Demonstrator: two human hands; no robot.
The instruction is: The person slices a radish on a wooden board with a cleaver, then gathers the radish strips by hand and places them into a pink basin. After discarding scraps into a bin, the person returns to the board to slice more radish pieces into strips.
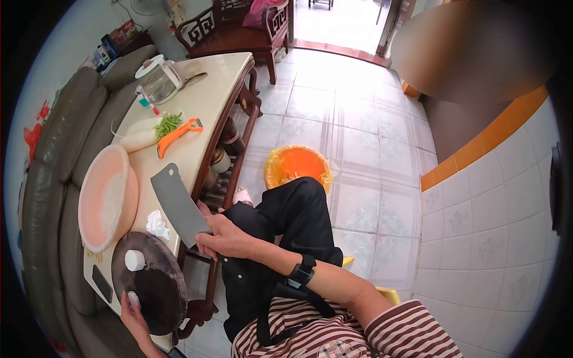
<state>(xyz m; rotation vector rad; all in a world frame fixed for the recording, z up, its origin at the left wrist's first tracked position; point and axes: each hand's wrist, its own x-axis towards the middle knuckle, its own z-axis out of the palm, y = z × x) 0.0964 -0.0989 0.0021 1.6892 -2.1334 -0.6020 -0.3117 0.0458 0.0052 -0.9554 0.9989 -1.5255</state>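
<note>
My right hand (225, 237) grips a cleaver (179, 200), its broad grey blade raised beside the table edge, above my knee. At the near end of the table, my left hand (135, 317) has its fingers closed around a small white piece of radish (132, 299) at the edge of a round dark chopping board (156, 292). A thicker white radish chunk (135, 260) sits on the board. Beyond it stands a pink basin (124, 197). Further along the table lie a whole white radish (138, 139) with cut green stems and an orange peeler (178, 137).
A crumpled tissue (157, 224) and a phone (102, 283) lie by the board. A glass jug (161, 83) stands at the table's far end. An orange bin (304, 160) with a yellow liner is on the tiled floor. A grey sofa (57, 197) runs along the left.
</note>
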